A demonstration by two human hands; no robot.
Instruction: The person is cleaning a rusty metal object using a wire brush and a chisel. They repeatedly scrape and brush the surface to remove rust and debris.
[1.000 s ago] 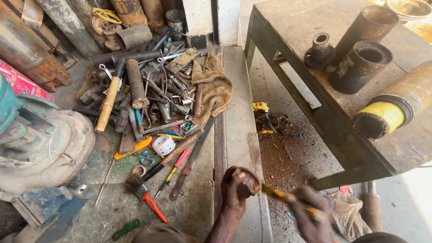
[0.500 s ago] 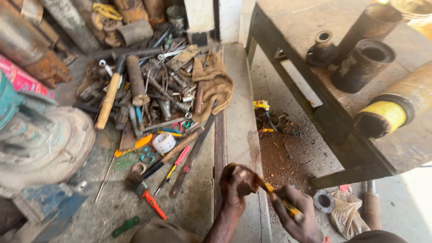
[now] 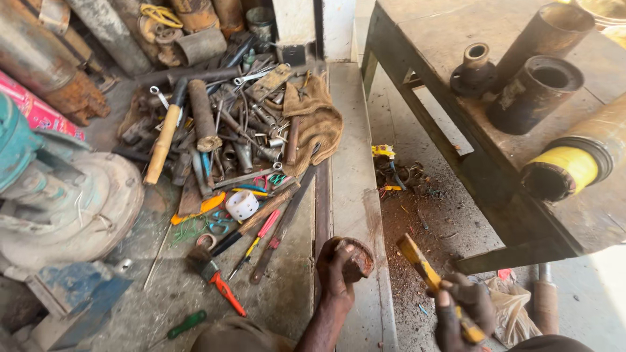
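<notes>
We see the bench (image 3: 456,39) filling the upper right of the frame, with dark pipe sections and a yellow-banded cylinder (image 3: 567,166) on it, and a heap of tools (image 3: 241,150) spread over the floor in the upper left and centre. At the bottom centre our left hand (image 3: 339,270) has its fingers wrapped around a rusty round part (image 3: 357,259), held over the concrete ledge (image 3: 352,195). At the bottom right our right hand (image 3: 466,309) has its fingers closed on a yellow-handled tool (image 3: 424,270), whose upper end points up and left towards the part but stands just apart from it. We judge the work to be in its middle: the part is lifted and steadied, and the tool is gripped and aimed, yet the part looks thoroughly rusted and the tool is not on it. Rust-coloured dust lies on the floor beside the ledge. Against the frame half a second ago, both hands sit in much the same place and keep the same grips; the tool's visible end now looks raised and a little clearer of the part, and a small ring that lay by the right hand is no longer seen.
</notes>
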